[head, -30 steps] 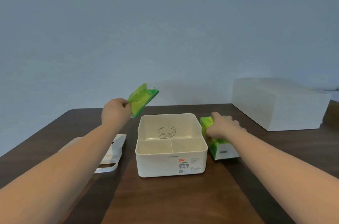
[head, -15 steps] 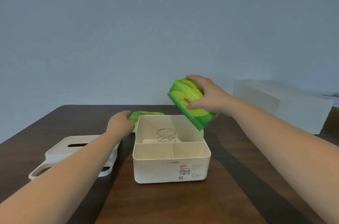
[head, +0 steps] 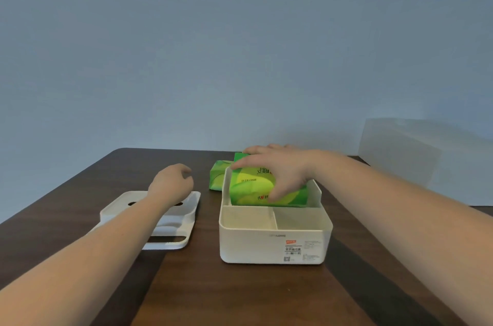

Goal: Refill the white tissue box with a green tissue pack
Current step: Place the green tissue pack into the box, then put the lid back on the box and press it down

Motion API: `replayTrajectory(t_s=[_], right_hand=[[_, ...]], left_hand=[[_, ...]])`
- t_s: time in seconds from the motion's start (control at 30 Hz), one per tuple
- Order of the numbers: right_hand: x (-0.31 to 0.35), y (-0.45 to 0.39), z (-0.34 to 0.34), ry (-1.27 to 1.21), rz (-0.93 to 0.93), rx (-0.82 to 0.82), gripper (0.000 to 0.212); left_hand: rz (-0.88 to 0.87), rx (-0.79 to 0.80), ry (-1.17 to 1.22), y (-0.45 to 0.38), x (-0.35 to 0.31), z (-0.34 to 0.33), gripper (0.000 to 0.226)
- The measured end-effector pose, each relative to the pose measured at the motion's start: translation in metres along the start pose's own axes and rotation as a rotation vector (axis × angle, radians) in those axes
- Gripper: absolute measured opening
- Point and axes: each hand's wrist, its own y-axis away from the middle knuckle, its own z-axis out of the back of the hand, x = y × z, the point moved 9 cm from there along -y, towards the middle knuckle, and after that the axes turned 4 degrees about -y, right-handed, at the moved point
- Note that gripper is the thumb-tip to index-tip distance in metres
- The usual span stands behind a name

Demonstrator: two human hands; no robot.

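Note:
The white tissue box [head: 274, 244] stands open on the dark wooden table, with two small front compartments and one large rear one. My right hand [head: 277, 171] grips a green tissue pack [head: 253, 188] from above; the pack sits tilted in the rear compartment. A second green pack [head: 217, 177] lies on the table just behind the box's left corner. My left hand [head: 170, 184] hovers over the box's white lid [head: 170, 229], fingers loosely curled, holding nothing.
A large white box [head: 416, 155] sits at the table's back right against the wall. The lid lies flat to the left of the tissue box. The table's [head: 240, 296] far edge runs just behind the packs.
My right hand has lowered the green pack from above the box into its rear compartment. My left hand has let go of the other pack and drawn back left over the lid.

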Motion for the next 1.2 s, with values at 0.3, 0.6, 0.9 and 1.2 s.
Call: replayTrajectory(t_s=[0.3,0.6,0.9,1.2], right_hand=[[0.003,-0.011,-0.025,-0.277,-0.026,0.052,0.065],[0.021,-0.017,0.027,-0.559,-0.099,-0.336,0.038],[0.111,-0.072,-0.001,-0.523,-0.136,-0.125,0.052],[0.118,-0.097,-0.049,-0.579,-0.387,0.123,0.049]], left_hand=[[0.034,0.034,-0.06,0.006,0.033,0.012,0.04],[0.132,-0.031,-0.084,0.018,0.076,0.039,0.044],[0.289,0.05,-0.035,0.034,0.129,0.04,0.051],[0.321,0.017,0.129,0.035,0.133,0.04,0.047]])
